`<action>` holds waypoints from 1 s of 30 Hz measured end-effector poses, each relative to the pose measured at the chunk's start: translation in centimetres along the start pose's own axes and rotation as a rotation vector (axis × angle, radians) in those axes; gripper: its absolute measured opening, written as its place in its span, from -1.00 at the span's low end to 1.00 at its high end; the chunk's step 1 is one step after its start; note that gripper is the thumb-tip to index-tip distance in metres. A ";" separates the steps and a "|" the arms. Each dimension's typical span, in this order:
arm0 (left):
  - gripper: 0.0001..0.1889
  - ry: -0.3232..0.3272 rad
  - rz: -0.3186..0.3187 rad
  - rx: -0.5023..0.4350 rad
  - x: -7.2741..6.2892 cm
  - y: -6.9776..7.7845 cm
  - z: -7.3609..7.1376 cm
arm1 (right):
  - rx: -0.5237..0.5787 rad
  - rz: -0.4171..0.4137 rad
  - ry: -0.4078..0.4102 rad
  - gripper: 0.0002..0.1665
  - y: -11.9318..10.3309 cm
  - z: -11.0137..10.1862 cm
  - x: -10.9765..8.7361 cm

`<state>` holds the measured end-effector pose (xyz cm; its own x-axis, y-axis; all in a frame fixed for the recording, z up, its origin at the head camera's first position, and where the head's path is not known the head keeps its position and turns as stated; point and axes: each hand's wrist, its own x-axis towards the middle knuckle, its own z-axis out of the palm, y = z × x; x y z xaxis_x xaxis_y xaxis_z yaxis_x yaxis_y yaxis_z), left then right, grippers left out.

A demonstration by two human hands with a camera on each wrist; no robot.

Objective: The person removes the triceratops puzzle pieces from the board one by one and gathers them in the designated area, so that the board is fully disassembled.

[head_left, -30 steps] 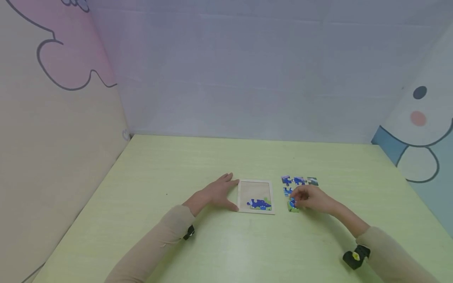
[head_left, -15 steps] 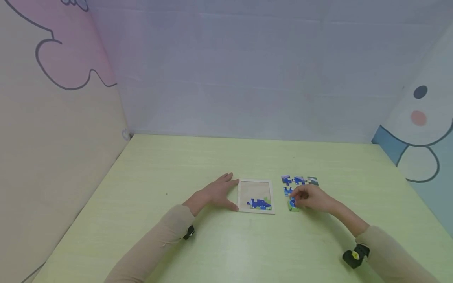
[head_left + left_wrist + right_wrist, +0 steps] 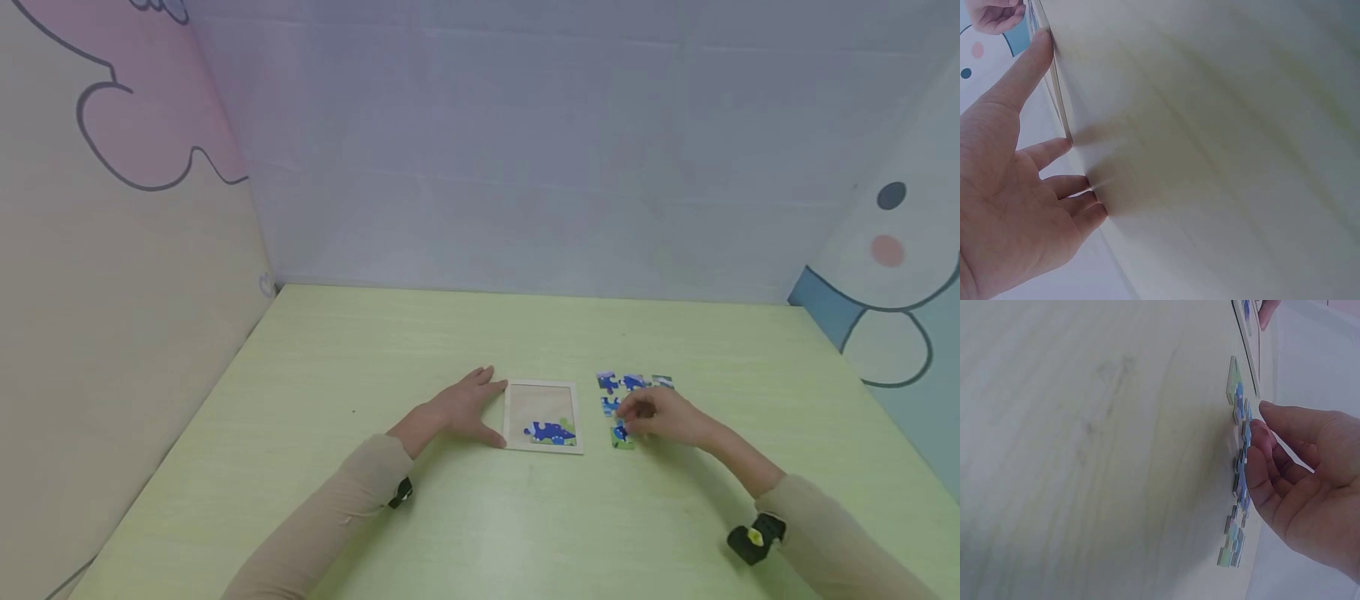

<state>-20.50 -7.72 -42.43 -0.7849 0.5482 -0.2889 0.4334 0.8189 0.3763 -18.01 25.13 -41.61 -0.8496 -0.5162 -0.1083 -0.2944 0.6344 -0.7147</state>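
Observation:
In the head view my left hand (image 3: 467, 408) is spread at the left side of a wooden puzzle frame (image 3: 543, 450), with thumb and forefinger touching its edge. Joined blue dinosaur pieces (image 3: 551, 432) lie along the bottom of the frame, at its right. My right hand (image 3: 663, 415) hovers over loose jigsaw pieces (image 3: 608, 382) to the right of the frame. Its fingers are loosely bent, the thumb stands apart from them, and no piece shows in its grasp. A green and blue jigsaw piece (image 3: 622, 439) lies just below its fingertips. The hand partly covers other pieces.
The pale yellow-green table (image 3: 480, 525) reaches back to a plain wall sheet (image 3: 480, 167). Cartoon-printed panels (image 3: 885, 333) stand at the sides. Dark wrist cameras (image 3: 756, 537) are strapped below both sleeves.
My right hand has shifted very slightly away from me above the loose pieces and now covers more of the far right one. The left hand and the frame have stayed put.

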 end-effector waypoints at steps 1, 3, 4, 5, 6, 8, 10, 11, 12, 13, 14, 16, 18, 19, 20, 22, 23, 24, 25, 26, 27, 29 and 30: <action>-0.03 -0.001 0.000 0.001 0.0 0.0 0.0 | 0.000 -0.002 -0.001 -0.82 -0.1 0.0 0.0; -0.03 -0.001 0.000 0.001 0.0 0.0 0.0 | -0.017 -0.011 -0.003 -0.82 -0.2 -0.1 0.1; -0.02 -0.002 0.000 0.001 0.0 -0.1 0.0 | -0.027 -0.014 -0.004 -0.83 -0.3 -0.1 0.2; -0.02 -0.003 0.000 0.001 0.1 -0.1 0.0 | -0.036 -0.019 -0.004 -0.83 -0.5 -0.1 0.3; -0.02 -0.005 0.000 0.003 0.1 -0.1 0.0 | -0.050 -0.026 -0.003 -0.83 -0.6 -0.1 0.4; -0.02 -0.005 -0.001 0.002 0.1 -0.1 0.0 | -0.072 -0.050 0.001 -0.83 -1.0 0.0 0.7; -0.02 -0.004 -0.001 0.004 0.2 -0.1 0.0 | -0.076 -0.068 0.001 -0.83 -1.4 0.3 1.1; -0.02 -0.004 0.000 0.006 0.2 -0.1 0.0 | -0.075 -0.084 0.000 -0.83 -1.6 0.4 1.4; -0.02 -0.003 0.001 0.006 0.2 -0.1 0.0 | -0.080 -0.099 0.002 -0.83 -1.8 0.6 1.6; -0.02 -0.002 0.002 0.004 0.3 -0.1 0.0 | -0.074 -0.108 0.001 -0.82 -2.0 0.8 1.8; -0.02 -0.002 0.003 0.004 0.3 -0.1 0.1 | -0.070 -0.109 0.000 -0.83 -2.2 1.0 2.0; -0.02 -0.004 0.006 0.007 0.3 -0.1 0.1 | -0.067 -0.108 -0.003 -0.83 -2.5 1.5 2.4; -0.02 -0.004 0.009 0.011 0.4 -0.1 0.1 | -0.059 -0.096 -0.007 -0.82 -2.8 2.0 2.8; -0.01 -0.004 0.008 0.013 0.4 -0.1 0.1 | -0.051 -0.083 -0.010 -0.82 -2.9 2.2 3.0; -0.01 -0.005 0.008 0.015 0.4 -0.1 0.1 | -0.049 -0.072 -0.012 -0.82 -3.0 2.5 3.2; -0.01 -0.007 0.006 0.018 0.5 -0.1 0.1 | -0.036 -0.058 -0.016 -0.81 -3.3 2.9 3.5; -0.01 -0.006 0.007 0.019 0.5 -0.1 0.1 | -0.030 -0.052 -0.017 -0.81 -3.4 3.2 3.7; -0.01 -0.006 0.007 0.020 0.5 -0.1 0.1 | -0.026 -0.049 -0.018 -0.81 -3.5 3.5 3.9; -0.02 -0.007 0.006 0.017 0.5 -0.1 0.0 | -0.021 -0.048 -0.018 -0.81 -3.7 3.7 4.1; -0.02 -0.008 0.006 0.016 0.4 0.0 0.0 | -0.016 -0.047 -0.020 -0.81 -3.8 4.0 4.3; -0.02 -0.008 0.005 0.014 0.4 0.0 0.0 | -0.004 -0.042 -0.025 -0.81 -3.9 4.2 4.5; -0.03 -0.007 0.007 0.013 0.4 0.0 0.0 | 0.007 -0.039 -0.030 -0.80 -4.1 4.7 4.9; -0.03 -0.008 0.007 0.009 0.4 0.0 0.0 | 0.013 -0.040 -0.033 -0.81 -4.2 4.9 5.1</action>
<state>-20.81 -7.51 -42.53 -0.7784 0.5550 -0.2933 0.4428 0.8167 0.3701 -18.90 17.02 -42.57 -0.8220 -0.5602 -0.1019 -0.3224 0.6055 -0.7276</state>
